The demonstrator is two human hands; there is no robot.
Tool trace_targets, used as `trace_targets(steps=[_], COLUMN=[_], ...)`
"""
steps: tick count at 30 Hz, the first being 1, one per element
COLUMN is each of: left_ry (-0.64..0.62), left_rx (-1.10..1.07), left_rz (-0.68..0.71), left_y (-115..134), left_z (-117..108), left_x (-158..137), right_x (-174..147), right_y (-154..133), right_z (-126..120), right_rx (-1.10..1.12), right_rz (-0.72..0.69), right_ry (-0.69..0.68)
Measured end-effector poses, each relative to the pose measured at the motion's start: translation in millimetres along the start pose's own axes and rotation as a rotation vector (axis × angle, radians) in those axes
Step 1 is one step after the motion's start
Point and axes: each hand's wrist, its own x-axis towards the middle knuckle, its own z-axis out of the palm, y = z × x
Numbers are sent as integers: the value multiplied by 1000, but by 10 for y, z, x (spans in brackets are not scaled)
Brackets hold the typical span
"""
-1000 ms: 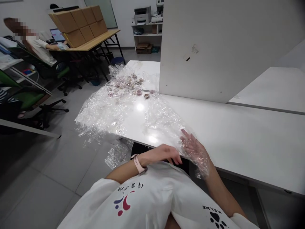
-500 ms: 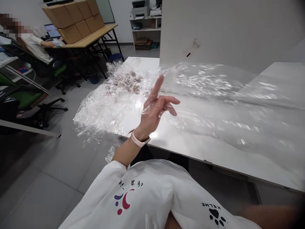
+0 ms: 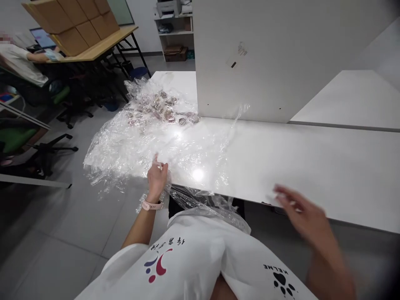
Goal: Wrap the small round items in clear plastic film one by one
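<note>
A crumpled sheet of clear plastic film (image 3: 200,154) covers the left part of the white table (image 3: 262,162) and hangs over its front edge toward my shirt. My left hand (image 3: 157,180) is on the film near the front edge, its index finger extended and the others curled, with film gathered at the fingers. Farther back, several small reddish-brown items (image 3: 168,114) lie among the film; their kind is unclear. Over the front edge at the right, my right hand (image 3: 301,212) is smeared by motion. Its fingers are partly bent, and nothing clear shows in them.
An upright white panel (image 3: 250,62) stands along the table's back. Stacked cardboard boxes (image 3: 84,33) rest on a wooden table (image 3: 103,46) at the far left, where a person (image 3: 21,62) sits. Behind are shelves (image 3: 175,32) and a printer (image 3: 168,8).
The film that stretched far right through the air has come down and drawn leftward onto the table. My left hand has lowered to the left; my right hand has come into view.
</note>
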Motion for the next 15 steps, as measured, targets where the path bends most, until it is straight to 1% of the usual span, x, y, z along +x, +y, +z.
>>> trace_targets(steps=[1,2,3,4,5,6,8,9,10,11,12,13,15], left_ry=[101,200,284,333,333,286,101,-12,-120,-212,-288,-350,-457], left_rx=[59,102,128,140,142,144,169,198,236,276,311,334,331], left_rz=[68,145,222,292,354,406,483,500,502,495,488,489,534], left_y=[-11,18,75,146,216,272,303,273,219,151,83,29,1], left_z=[-57,-95,-111,-106,-82,-38,90,168,250,333,414,493,653], left_x=[-28,-60,-96,-140,-191,-249,-374,-432,-479,-511,-523,-513,-421], right_x=[248,501,737,938,1092,1196,1277,1282,1286,1299,1330,1381,1536], right_y=[-92,-223,-384,-562,-739,-895,-1082,-1091,-1042,-938,-791,-616,-241], right_z=[1,57,175,350,571,817,1297,1485,1616,1683,1685,1628,1394], right_rx=[-51,-72,-59,-30,-34,-56,-128,-178,-232,-286,-335,-379,-451], right_rz=[-28,-98,-195,-304,-414,-510,-669,-713,-721,-701,-660,-608,-521], right_ry=[145,242,285,269,206,85,-268,-418,-512,-544,-523,-466,-331])
